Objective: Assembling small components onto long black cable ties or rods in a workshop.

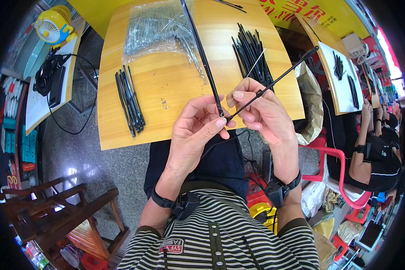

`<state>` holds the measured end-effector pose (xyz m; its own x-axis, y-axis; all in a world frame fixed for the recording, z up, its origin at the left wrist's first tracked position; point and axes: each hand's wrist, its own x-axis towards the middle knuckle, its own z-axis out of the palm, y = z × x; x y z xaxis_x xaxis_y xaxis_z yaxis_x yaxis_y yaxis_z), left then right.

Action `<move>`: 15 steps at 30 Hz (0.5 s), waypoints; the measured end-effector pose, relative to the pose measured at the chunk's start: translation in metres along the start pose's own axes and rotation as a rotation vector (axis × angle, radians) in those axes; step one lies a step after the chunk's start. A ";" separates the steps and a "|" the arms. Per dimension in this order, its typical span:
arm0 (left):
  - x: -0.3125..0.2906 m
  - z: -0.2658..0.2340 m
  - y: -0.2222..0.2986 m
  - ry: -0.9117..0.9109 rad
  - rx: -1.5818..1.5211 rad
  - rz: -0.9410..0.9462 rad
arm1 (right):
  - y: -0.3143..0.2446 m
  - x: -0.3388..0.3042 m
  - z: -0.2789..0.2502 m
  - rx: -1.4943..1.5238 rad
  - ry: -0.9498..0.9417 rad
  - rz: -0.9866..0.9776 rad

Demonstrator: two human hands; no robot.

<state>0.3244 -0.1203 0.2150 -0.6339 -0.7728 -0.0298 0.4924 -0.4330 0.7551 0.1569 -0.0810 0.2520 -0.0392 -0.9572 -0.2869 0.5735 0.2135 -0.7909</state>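
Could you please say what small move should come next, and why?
Perhaps guide the thin pale wire-like strip toward the closely set ends of two long black rods: the right hand pinches the strip, while the left hand has its grip at those ends.

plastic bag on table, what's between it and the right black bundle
In the head view, wooden tabletop, with a held black rod crossing in front.

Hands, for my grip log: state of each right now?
Left hand: closed, pinching a long black rod near its end.
Right hand: closed, pinching a thin pale stick.
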 end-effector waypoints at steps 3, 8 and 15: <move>0.001 0.000 0.000 -0.003 0.010 -0.002 | -0.001 0.001 0.001 -0.024 0.025 0.003; 0.001 0.000 -0.002 -0.013 0.025 0.009 | 0.002 0.003 -0.005 0.025 0.032 0.051; 0.001 -0.003 -0.004 -0.045 0.037 0.003 | -0.001 -0.004 0.004 -0.105 0.097 -0.051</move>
<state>0.3239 -0.1205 0.2103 -0.6590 -0.7522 0.0008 0.4720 -0.4127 0.7790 0.1599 -0.0785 0.2557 -0.1481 -0.9450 -0.2917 0.4802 0.1891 -0.8565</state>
